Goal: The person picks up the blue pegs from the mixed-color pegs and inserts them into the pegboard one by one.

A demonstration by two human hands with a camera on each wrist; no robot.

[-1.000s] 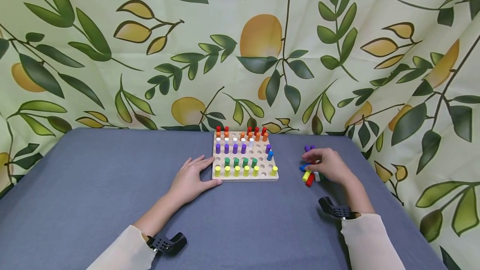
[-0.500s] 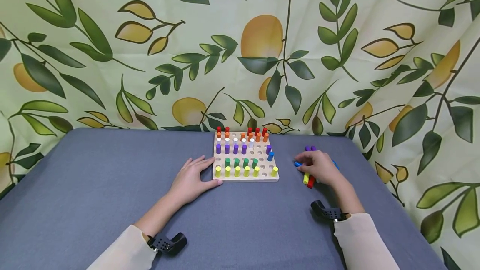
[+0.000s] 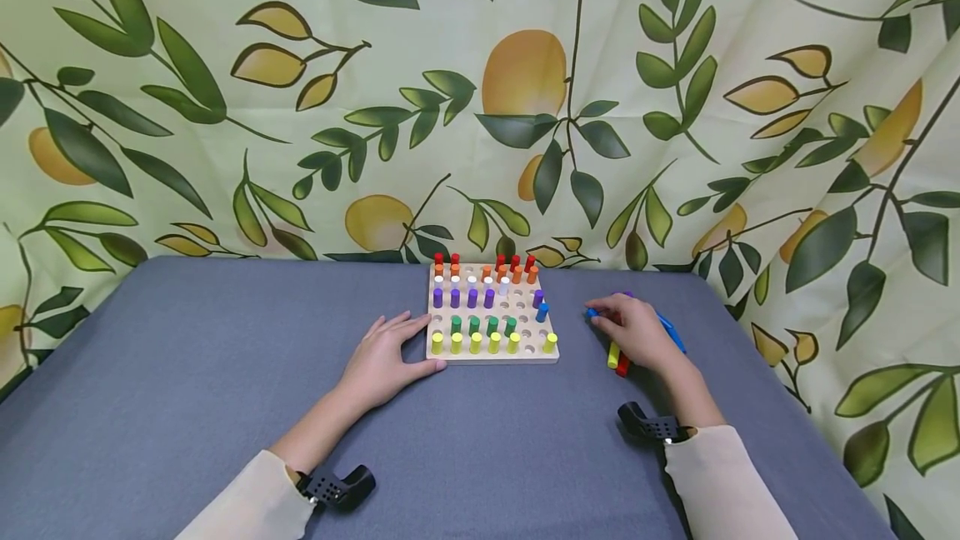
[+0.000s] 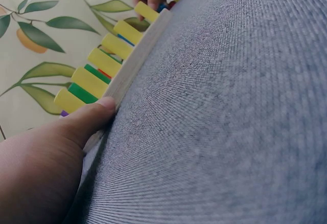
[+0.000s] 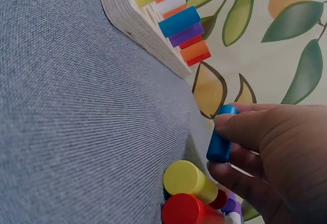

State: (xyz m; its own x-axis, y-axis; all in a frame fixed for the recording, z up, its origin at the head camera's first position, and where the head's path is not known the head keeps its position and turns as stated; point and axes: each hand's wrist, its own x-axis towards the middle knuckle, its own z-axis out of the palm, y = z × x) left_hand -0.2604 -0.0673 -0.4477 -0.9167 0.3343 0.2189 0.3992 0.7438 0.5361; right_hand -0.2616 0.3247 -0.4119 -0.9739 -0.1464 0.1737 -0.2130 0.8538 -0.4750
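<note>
A wooden pegboard stands on the table with rows of red, orange, white, purple, blue, green and yellow pegs. My left hand rests at its near left corner, thumb against the front edge and fingertips along the left side. To the right of the board, my right hand pinches a blue peg between thumb and fingers, tilted in the right wrist view. Below that hand lie loose pegs, among them a yellow peg and a red peg; others are partly hidden by the hand.
Blue-grey cloth covers the table. A leaf-patterned curtain hangs right behind it. More blue pegs lie just beyond the right hand. Some holes in the board's right part hold no peg.
My right hand has picked a blue peg out of the loose pile, shifted a little left and turned the peg in its fingers. The left hand and the board have stayed in place.
</note>
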